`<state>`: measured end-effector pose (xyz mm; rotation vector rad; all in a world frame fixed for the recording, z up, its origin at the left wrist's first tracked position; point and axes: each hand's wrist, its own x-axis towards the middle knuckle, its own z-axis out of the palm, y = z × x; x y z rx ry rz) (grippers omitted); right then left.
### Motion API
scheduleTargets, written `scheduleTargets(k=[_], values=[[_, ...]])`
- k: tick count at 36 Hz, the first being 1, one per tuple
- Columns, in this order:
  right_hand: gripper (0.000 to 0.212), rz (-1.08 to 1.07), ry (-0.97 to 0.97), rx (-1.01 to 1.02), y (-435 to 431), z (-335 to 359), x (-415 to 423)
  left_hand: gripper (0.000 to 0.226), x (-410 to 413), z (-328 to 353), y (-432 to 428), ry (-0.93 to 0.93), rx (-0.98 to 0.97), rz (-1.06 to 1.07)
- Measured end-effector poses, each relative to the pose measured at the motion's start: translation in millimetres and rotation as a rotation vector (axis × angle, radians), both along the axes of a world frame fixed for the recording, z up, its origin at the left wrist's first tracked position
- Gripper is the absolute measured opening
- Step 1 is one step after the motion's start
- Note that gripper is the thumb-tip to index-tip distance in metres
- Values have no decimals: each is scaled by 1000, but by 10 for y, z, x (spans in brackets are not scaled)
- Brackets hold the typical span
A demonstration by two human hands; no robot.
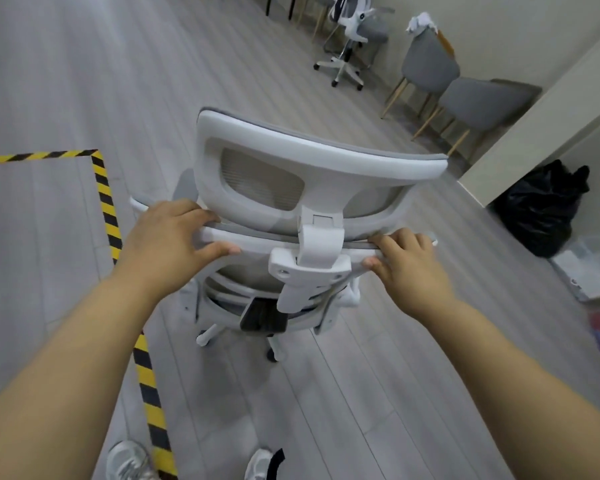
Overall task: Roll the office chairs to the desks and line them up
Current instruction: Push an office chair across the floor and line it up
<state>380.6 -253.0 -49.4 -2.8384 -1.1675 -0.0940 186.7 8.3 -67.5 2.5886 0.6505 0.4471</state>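
Note:
A white and grey mesh office chair point(291, 168) stands right in front of me, seen from behind with its headrest uppermost. My left hand point(168, 237) grips the top rail of the backrest to the left of the headrest bracket. My right hand point(406, 263) grips the same rail on the right side. The chair's castors and base show below the seat on the grey plank floor. A second white office chair point(352, 36) stands far ahead near the wall.
Yellow and black hazard tape point(110, 220) runs along the floor at my left. Two grey dining chairs point(465, 98) with wooden legs stand by the far wall. A wall corner point(534, 126) juts in at right, with a black bag point(541, 209) beside it.

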Motion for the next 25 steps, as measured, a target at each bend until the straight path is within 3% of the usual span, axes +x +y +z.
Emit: scheduleTargets(k=[10,14,25], values=[[53,185,-5,21,812,12,-160,73,-595,-102,527,-88,20,158],[44,230,19,12,1277,42,-314,71,-905,-82,778,-91,12,243],[45,391,125,69,2697,45,-875,58,-1835,-91,1623,-90,-14,473]])
